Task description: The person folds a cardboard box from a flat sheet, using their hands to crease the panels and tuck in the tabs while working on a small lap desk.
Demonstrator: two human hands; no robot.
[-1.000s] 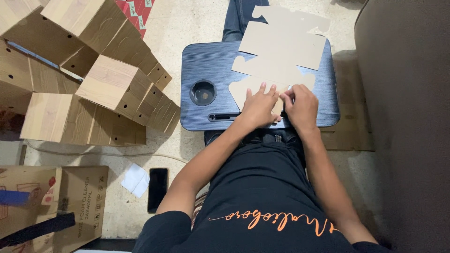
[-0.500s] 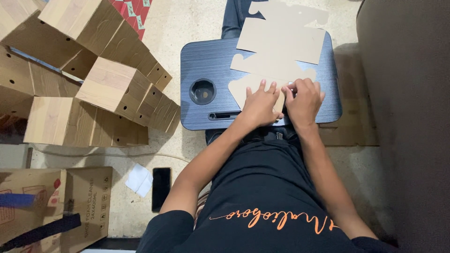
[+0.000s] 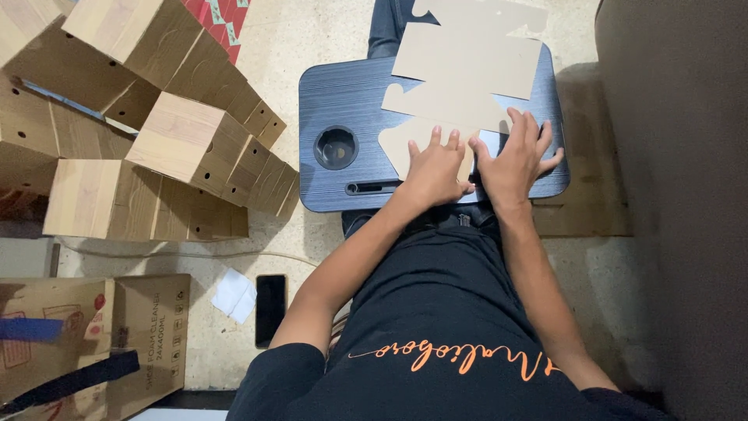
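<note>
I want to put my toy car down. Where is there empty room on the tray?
Bare room is on the lap tray above the round cup hole, left of the cardboard cutout. It is crowded where the left hand and right hand press the cardboard.

The lap desk (image 3: 327, 93) is bare along its left side, apart from the round cup recess (image 3: 336, 147) and a pen slot (image 3: 372, 188); the flat cardboard blank (image 3: 466, 70) covers its right; stacked wood-print boxes (image 3: 179, 140) crowd the floor leftward; a dark sofa side (image 3: 678, 195) walls the right.
</note>
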